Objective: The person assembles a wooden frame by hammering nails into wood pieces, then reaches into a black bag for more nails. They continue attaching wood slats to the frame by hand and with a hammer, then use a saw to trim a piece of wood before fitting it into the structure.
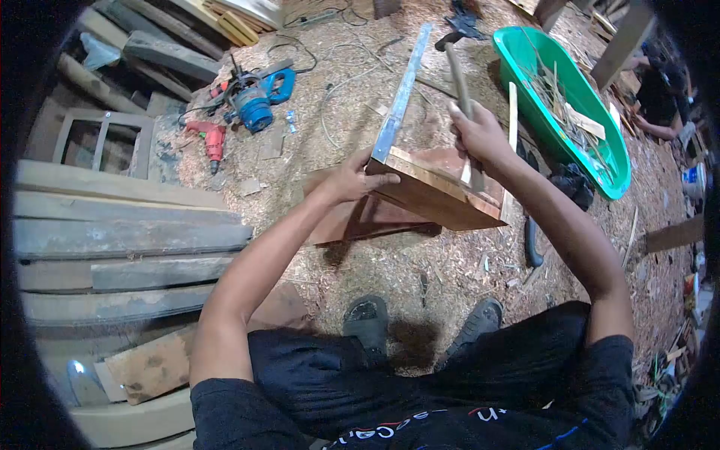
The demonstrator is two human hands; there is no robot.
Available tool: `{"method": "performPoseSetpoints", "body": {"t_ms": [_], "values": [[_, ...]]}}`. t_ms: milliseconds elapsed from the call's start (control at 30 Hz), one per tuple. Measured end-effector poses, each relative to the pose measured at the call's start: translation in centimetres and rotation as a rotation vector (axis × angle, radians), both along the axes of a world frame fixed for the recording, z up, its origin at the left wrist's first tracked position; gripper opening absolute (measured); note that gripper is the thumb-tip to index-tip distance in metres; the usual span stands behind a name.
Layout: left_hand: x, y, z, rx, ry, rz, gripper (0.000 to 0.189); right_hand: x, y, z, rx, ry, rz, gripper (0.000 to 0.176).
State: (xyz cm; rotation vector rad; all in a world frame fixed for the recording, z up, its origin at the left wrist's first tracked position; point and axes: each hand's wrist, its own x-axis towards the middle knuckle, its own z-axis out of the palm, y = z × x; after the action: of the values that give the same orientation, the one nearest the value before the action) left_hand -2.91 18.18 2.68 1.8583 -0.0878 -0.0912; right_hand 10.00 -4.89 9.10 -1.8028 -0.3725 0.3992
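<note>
A wooden piece (439, 196) with a light upper edge stands in front of me, over a reddish-brown board (352, 217). My left hand (356, 178) is closed round its left corner, beside the near end of a long grey metal-like strip (405, 86) that reaches away from me. In my right hand (480, 133) is a hammer (459, 79), its dark head pointing up and away. The lower part of the handle comes down near the piece's upper edge.
Planks (127, 232) lie stacked at the left. A blue power tool (255, 105) and a red drill (210, 141) rest on the shavings-covered floor. A green tub (615, 150) holds wood scraps. Another person (664, 97) is at the far right.
</note>
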Motion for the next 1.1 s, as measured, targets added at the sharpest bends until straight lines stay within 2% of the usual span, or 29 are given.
{"method": "performPoseSetpoints", "body": {"t_ms": [67, 167, 200, 233, 267, 300, 367, 467, 567, 633, 700, 733, 767, 833, 867, 900, 967, 1000, 1033, 1100], "values": [[0.1, 1.7, -0.8, -0.077, 0.033, -0.001, 0.053, -2.0, -1.2, 1.9, -0.028, 0.036, 0.066, 0.031], [-0.3, 2.6, -1.1, -0.213, 0.152, 0.093, 0.055, -4.3, -2.1, 3.6, -0.165, -0.142, 0.259, 0.031], [0.2, 2.5, -2.2, -0.233, 0.071, 0.111, 0.056, -4.4, -2.6, 2.2, -0.203, -0.293, 0.314, 0.03], [0.3, 2.5, -2.8, -0.263, 0.106, 0.119, 0.058, -6.5, -2.4, 4.3, -0.378, -0.14, 0.341, 0.032], [0.6, 2.7, -3.3, -0.291, 0.137, 0.126, 0.06, -7.3, -2.7, 2.5, -0.317, -0.29, 0.371, 0.031], [0.8, 2.7, -3.5, -0.319, 0.168, 0.132, 0.062, -8.7, -2.5, 3.1, -0.288, -0.328, 0.41, 0.032], [0.6, 2.7, -3.2, -0.326, 0.115, 0.161, 0.066, -9.7, -1.7, 0.9, -0.057, -0.543, 0.362, 0.031], [0.5, 3.1, -4.3, -0.27, 0.082, 0.179, 0.068, -9.4, -2.7, 0.2, -0.214, -0.452, 0.42, 0.029], [0.7, 4.0, -5.1, -0.232, 0.142, 0.139, 0.067, -9.6, -2.4, 4.3, -0.472, -0.298, 0.425, 0.028], [0.3, 3.8, -4.5, -0.185, 0.13, 0.116, 0.065, -9.3, -1.8, 4.8, -0.263, -0.582, 0.357, 0.028], [0.3, 3.3, -3.2, -0.083, 0.032, 0.098, 0.064, -9.7, -0.9, 6.0, -0.089, -0.492, 0.284, 0.028], [-0.1, 2.8, -3.0, -0.196, 0.045, 0.147, 0.069, -9.4, -0.9, 4.8, -0.103, -0.662, 0.289, 0.03], [0.2, 3.1, -3.4, -0.18, 0.053, 0.119, 0.074, -8.9, -1.1, 2.8, -0.117, -0.833, 0.289, 0.033], [0.7, 3.4, -3.3, -0.145, 0.065, 0.064, 0.084, -8.9, -2.4, 2.2, -0.595, -0.508, 0.552, 0.025], [0.6, 3.3, -3.6, -0.109, -0.033, 0.104, 0.087, -8.6, -2.6, 1.8, -0.616, -0.48, 0.493, 0.023], [0.5, 3.2, -3.5, -0.119, 0.018, 0.094, 0.087, -8.6, -2.3, 1.9, -0.638, -0.444, 0.438, 0.021], [0.6, 3.2, -3.4, -0.145, 0.119, 0.082, 0.088, -8.0, -2.1, 3.0, -0.34, -0.637, 0.374, 0.021], [0.8, 3.6, -4.4, -0.19, 0.141, 0.051, 0.085, -8.7, -1.3, 5.4, -0.309, -0.531, 0.3, 0.019], [1.0, 4.1, -5.2, -0.234, 0.165, 0.021, 0.082, -9.0, -0.8, 6.9, -0.262, -0.535, 0.265, 0.018], [1.7, 4.4, -5.9, -0.07, 0.031, -0.006, 0.072, -9.4, -0.8, 6.6, -0.199, -0.572, 0.236, 0.018]]}}
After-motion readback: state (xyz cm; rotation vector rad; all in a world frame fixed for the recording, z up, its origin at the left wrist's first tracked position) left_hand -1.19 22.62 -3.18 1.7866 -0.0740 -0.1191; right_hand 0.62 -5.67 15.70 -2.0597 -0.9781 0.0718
